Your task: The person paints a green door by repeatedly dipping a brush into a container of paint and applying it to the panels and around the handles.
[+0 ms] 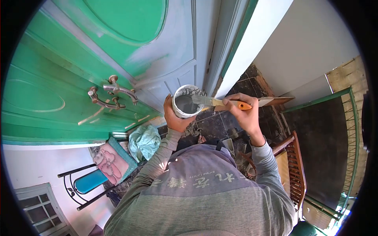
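Note:
My left hand [176,119] is wrapped round a white tub [183,115] of grey paint [185,104], held up in front of my chest. Paint smears coat the inside of its wall. In my right hand [245,112] is a paintbrush [214,102] with an orange handle, gripped between thumb and fingers. Its bristles point left over the tub's rim and are grey with paint; they reach into the opening. Beyond the tub stands a green door [118,19], partly covered in pale grey paint, with curved metal handles [114,90].
At lower left, a pink cushion [112,161] leans by a blue-backed metal chair [89,181], with a pale green cloth bundle [144,141] alongside. To the right are a wooden bench [295,169] and a green-framed dark panel [323,145]. Dark tiles [212,126] cover the floor.

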A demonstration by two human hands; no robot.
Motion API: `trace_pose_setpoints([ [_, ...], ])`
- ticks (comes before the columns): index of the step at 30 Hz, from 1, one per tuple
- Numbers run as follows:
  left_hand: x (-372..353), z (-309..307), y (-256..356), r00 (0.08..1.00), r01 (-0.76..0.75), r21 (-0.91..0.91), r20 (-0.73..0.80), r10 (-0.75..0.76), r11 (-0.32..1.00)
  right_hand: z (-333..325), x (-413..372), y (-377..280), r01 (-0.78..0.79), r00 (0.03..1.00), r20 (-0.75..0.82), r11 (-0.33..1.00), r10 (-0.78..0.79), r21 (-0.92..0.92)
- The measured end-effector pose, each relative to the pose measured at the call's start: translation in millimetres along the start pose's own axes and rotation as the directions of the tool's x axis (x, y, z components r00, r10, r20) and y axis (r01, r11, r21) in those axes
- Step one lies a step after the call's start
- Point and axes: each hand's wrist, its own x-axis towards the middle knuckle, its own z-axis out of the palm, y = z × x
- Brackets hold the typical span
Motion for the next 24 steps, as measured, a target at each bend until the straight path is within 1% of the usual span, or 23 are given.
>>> trace_pose_setpoints([
  [2, -2, 1, -7, 0.997, 0.07, -0.034, 0.016, -0.07, 0.997, 1, 0, 2, 0.086, 0.996, 0.006, 0.993, -0.086, -0.085],
  [3, 0, 2, -6, 0.996, 0.09, -0.035, 0.022, -0.089, 0.995, 3, 1, 6, 0.024, 1.0, 0.003, 1.0, -0.024, 0.018],
  [6, 0, 2, -8, 0.997, 0.074, 0.001, 0.013, -0.074, 0.997, 3, 1, 2, 0.154, 0.988, 0.009, 0.98, -0.154, -0.127],
  [7, -1, 2, -9, 0.996, 0.089, -0.018, 0.011, -0.089, 0.996, 6, 0, 5, 0.091, 0.996, 0.005, 0.994, -0.091, -0.053],
  [10, 0, -1, -9, 0.998, 0.054, 0.038, 0.027, -0.055, 0.998, 7, -1, -3, 0.185, 0.983, 0.02, 0.968, -0.184, -0.169],
  [11, -2, 1, -8, 0.996, 0.091, 0.003, 0.004, -0.091, 0.996, 10, -2, 0, 0.136, 0.991, -0.006, 0.988, -0.137, -0.075],
  [14, -1, -2, -5, 0.996, 0.094, -0.034, 0.002, -0.094, 0.995, 13, -2, 0, 0.172, 0.984, -0.027, 0.976, -0.177, -0.135],
  [17, -3, -5, -5, 0.997, 0.079, 0.006, -0.02, -0.079, 0.997, 15, -3, -1, 0.157, 0.984, -0.055, 0.974, -0.168, -0.164],
  [20, -2, -6, -2, 0.994, 0.103, -0.048, -0.02, -0.104, 0.994, 21, -5, 6, 0.105, 0.991, -0.083, 0.994, -0.107, -0.039],
  [23, -3, -6, 0, 0.993, 0.11, -0.102, -0.037, -0.114, 0.989, 23, -6, 7, 0.032, 0.999, -0.044, 0.999, -0.03, 0.042],
  [24, -3, -7, 0, 0.993, 0.105, -0.095, -0.035, -0.109, 0.99, 24, -6, 6, 0.056, 0.997, -0.056, 0.998, -0.055, 0.012],
])
